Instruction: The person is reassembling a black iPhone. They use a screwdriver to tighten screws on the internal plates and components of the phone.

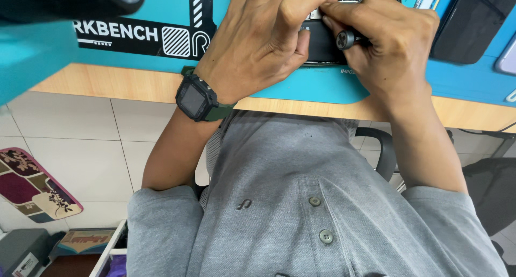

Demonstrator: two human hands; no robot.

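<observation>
- Pressing down with your left hand [263, 37], you pin a dark flat device [321, 45] against the blue mat [322, 86], fingers curled together over its near edge.
- Your right hand [389, 45] is clamped on a small screwdriver [345, 39], its knurled cap facing you.
- A dark wristwatch [194, 100] sits on your left wrist.
- The mat lies on a wooden table [118, 86].

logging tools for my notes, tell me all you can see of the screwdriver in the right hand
Only the screwdriver's butt end shows: a round, dark metal-looking cap with a ridged rim and a small centre dimple, facing the camera. The shaft and tip are hidden. The right hand pinches it between its fingers above a black device on the blue mat. The left hand presses on the device beside it.
</observation>
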